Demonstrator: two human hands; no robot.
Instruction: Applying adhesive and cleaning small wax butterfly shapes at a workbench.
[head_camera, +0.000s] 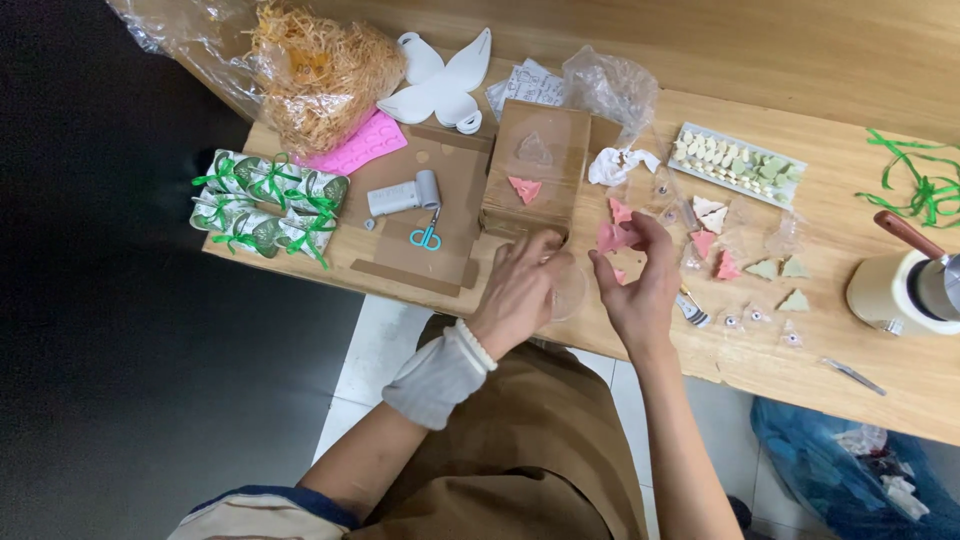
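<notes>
The right hand (640, 285) holds a small pink tree shape (612, 237), with its fingers pinched on it, just above the wooden bench (860, 260). The left hand (522, 285) lies beside it, fingers curled on a clear plastic bag (570, 290) near the bench edge. A brown box (530, 165) stands just behind both hands. More pink and green tree shapes (745, 262) lie to the right. Blue scissors (427, 236) lie to the left.

Even, soft overhead light brightens the wooden table (880, 60). The left floor falls dark (slight motion blur throughout)
</notes>
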